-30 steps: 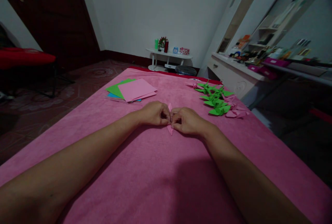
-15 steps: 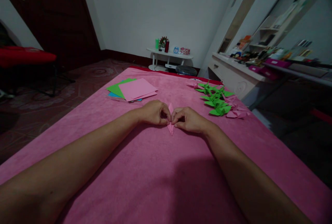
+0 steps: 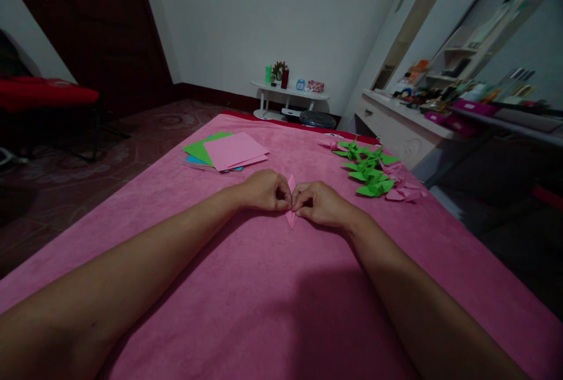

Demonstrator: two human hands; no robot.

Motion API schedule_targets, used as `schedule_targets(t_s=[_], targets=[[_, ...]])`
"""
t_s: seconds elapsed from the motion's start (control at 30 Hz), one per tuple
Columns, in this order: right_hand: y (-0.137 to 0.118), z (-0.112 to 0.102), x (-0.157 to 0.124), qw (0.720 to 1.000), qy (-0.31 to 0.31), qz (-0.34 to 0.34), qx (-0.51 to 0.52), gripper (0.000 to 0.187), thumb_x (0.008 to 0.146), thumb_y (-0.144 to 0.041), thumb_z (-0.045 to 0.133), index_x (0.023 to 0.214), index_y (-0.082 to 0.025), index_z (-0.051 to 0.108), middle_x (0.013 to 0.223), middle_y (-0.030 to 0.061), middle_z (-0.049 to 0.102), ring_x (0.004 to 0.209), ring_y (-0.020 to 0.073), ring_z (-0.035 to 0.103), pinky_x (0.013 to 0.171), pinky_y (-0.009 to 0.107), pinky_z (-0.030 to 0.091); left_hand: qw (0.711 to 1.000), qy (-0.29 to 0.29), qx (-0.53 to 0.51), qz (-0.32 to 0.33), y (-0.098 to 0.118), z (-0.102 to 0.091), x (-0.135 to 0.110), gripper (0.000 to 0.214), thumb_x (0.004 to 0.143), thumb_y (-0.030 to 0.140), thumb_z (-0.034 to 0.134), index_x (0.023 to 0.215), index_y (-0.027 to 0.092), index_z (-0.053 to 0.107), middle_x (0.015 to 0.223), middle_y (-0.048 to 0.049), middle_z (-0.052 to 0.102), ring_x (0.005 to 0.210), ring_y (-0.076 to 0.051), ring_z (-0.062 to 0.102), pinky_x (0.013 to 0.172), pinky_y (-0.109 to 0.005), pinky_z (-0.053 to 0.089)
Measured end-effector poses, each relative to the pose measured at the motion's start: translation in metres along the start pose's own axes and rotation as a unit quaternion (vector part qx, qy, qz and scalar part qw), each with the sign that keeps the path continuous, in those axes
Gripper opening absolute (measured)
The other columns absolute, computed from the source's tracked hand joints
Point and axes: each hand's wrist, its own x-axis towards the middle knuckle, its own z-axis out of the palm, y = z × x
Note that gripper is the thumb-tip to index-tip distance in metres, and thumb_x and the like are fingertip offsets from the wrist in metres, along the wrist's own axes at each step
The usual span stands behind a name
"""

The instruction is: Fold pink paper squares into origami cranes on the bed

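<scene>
A narrow, diamond-shaped piece of folded pink origami paper (image 3: 291,220) lies on the pink cloth, its long axis pointing away from me. My left hand (image 3: 267,190) pinches its left edge near the middle. From the other side, my right hand (image 3: 320,203) pinches the right edge, the two sets of fingertips almost meeting. The fingers hide the paper's middle; only its far and near points show. To the right lie several green folded paper cranes (image 3: 373,183) with pink paper cranes (image 3: 402,191) beside them.
A stack of square paper sheets (image 3: 235,150), pink, green and blue, lies at the left far side of the cloth-covered surface (image 3: 211,286). Beyond its far edge stands a small white table (image 3: 290,90). A cluttered dresser (image 3: 396,122) is at the right, a red seat (image 3: 44,92) at the left.
The whole view has shifted very slightly. Both hands keep their pinch on the folded pink paper, with no clear change in its shape.
</scene>
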Motion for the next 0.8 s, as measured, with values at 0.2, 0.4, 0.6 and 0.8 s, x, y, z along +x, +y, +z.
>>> schedule_targets(t_s=[0.2,0.4,0.6,0.8], targets=[[0.0011,0.0015,0.0007,1.000,0.004,0.012,0.012,0.016,0.065,-0.003,0.061,0.066,-0.017,0.070,0.075,0.0019,0.065,0.069,0.0126,0.057,0.064,0.023,0.042,1.000,0.000,-0.008,-0.006,0.0027,-0.0011,0.0001,0.014,0.068,0.021,0.059,0.070,0.018,0.073,0.068,-0.0013,0.070,0.059,-0.010,0.058,0.060,-0.018,0.040],[0.0047,0.0013,0.0012,0.995,0.010,0.007,0.100,0.015,0.066,-0.002,0.061,0.065,-0.014,0.069,0.073,0.0024,0.065,0.066,0.0117,0.057,0.062,0.022,0.043,0.999,-0.023,-0.034,-0.009,0.0007,-0.0043,0.0003,0.015,0.066,0.019,0.060,0.073,0.017,0.074,0.068,-0.0006,0.070,0.058,-0.009,0.057,0.059,-0.018,0.040],[0.0039,0.0015,0.0009,0.997,0.001,0.018,0.080,0.016,0.064,-0.001,0.060,0.065,-0.014,0.069,0.072,0.0019,0.064,0.065,0.0119,0.057,0.061,0.022,0.042,0.998,-0.036,-0.054,-0.002,-0.0011,-0.0061,-0.0003,0.014,0.066,0.021,0.063,0.074,0.020,0.074,0.070,0.0002,0.070,0.062,-0.010,0.059,0.062,-0.017,0.040],[0.0040,0.0012,0.0010,0.997,-0.014,0.027,0.074,0.016,0.064,-0.002,0.060,0.067,-0.015,0.069,0.072,0.0015,0.064,0.066,0.0120,0.057,0.062,0.022,0.042,0.998,-0.034,-0.050,-0.019,0.0006,-0.0056,-0.0002,0.012,0.067,0.023,0.063,0.071,0.021,0.074,0.069,0.0005,0.070,0.063,-0.010,0.058,0.062,-0.018,0.039]])
